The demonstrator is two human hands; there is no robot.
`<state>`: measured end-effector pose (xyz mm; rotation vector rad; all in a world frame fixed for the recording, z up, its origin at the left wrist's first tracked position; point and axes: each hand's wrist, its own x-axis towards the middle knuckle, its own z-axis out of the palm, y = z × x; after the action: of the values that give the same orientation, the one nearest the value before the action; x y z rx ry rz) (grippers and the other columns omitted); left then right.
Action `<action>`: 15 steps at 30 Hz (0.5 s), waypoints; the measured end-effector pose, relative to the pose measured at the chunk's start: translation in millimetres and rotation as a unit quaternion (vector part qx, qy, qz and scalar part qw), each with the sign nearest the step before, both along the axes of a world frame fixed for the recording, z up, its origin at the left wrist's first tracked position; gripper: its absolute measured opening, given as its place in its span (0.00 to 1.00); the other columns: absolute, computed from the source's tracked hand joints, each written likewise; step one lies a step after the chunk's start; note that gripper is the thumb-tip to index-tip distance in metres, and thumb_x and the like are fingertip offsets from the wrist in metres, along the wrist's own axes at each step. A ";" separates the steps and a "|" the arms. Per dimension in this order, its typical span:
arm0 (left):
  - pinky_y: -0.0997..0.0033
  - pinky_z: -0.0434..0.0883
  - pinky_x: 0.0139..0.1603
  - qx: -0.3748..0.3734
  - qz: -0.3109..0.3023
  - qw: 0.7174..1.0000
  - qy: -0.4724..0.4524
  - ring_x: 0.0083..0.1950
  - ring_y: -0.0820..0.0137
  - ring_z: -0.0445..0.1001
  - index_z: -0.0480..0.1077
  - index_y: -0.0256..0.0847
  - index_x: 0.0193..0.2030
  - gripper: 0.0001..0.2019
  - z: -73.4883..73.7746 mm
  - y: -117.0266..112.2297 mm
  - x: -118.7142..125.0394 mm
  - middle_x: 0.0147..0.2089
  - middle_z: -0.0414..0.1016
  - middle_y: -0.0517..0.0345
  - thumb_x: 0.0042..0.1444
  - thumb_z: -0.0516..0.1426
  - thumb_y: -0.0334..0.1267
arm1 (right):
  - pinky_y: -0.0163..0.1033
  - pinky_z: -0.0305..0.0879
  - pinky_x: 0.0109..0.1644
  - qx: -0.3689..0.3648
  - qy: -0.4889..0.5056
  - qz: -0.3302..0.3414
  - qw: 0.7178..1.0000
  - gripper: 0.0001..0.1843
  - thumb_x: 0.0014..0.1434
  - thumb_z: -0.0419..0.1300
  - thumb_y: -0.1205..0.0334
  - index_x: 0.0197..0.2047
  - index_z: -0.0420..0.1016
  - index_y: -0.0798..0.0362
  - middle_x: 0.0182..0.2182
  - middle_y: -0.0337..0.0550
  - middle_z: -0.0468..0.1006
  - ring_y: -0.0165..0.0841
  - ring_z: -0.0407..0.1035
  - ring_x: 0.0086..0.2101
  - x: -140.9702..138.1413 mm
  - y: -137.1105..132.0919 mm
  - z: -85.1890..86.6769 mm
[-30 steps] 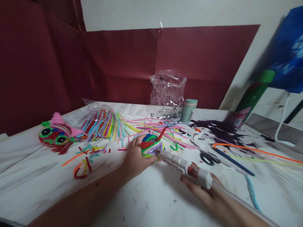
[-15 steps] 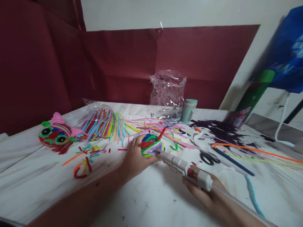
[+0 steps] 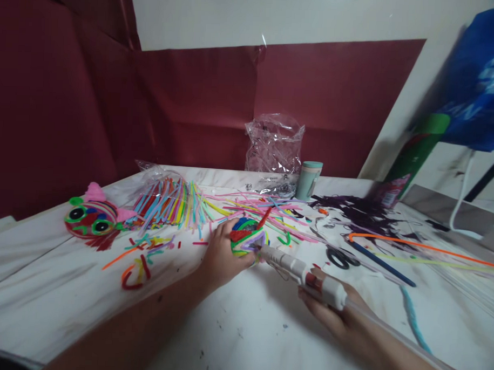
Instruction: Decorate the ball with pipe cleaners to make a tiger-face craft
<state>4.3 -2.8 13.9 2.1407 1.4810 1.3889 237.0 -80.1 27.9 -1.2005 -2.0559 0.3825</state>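
Note:
My left hand is closed round the side of a ball wrapped in green, blue, red, yellow and lilac pipe cleaners. A red pipe cleaner piece sticks up from its top. My right hand grips a white hot glue gun, a long clear glue stick running out of its back. The gun's nozzle points at the lilac patch on the ball; whether it touches I cannot tell. At the far left sits a finished-looking striped ball figure with big black eyes and pink ears.
Bundled pipe cleaners in clear plastic and loose strands lie behind my hands. Black-handled scissors, a blue stick and purple shreds are on the right. A green cup stands at the back beside a clear plastic bag.

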 end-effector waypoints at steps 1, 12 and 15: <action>0.51 0.62 0.63 -0.001 0.000 1.000 0.000 0.61 0.54 0.64 0.60 0.39 0.59 0.38 -0.2 0.0 0.0 0.58 0.67 0.44 0.39 0.65 0.39 | 0.34 0.70 0.28 0.002 -0.003 0.004 1.000 0.12 0.60 0.52 0.55 0.29 0.70 0.49 0.23 0.39 0.76 0.34 0.70 0.24 0.8 0.1 -0.7; 0.51 0.61 0.63 -0.020 -0.001 1.000 -0.012 0.61 0.53 0.63 0.61 0.40 0.59 0.37 2.8 -1.6 -0.5 0.58 0.66 0.45 0.39 0.64 0.38 | 0.34 0.67 0.26 -0.007 -0.009 0.005 1.000 0.11 0.60 0.52 0.56 0.30 0.68 0.50 0.23 0.39 0.74 0.33 0.68 0.24 1.2 -0.3 1.2; 0.51 0.61 0.63 -0.015 0.001 1.000 -0.005 0.61 0.53 0.63 0.60 0.39 0.60 0.38 1.7 -0.5 -0.6 0.58 0.66 0.45 0.38 0.64 0.37 | 0.33 0.67 0.26 0.002 -0.005 0.008 1.000 0.11 0.60 0.52 0.56 0.29 0.68 0.50 0.22 0.37 0.73 0.32 0.68 0.23 0.6 0.9 2.3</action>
<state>3.8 -3.3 15.7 2.1110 1.4911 1.3680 237.6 -79.2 30.2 -1.1871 -2.0756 0.3810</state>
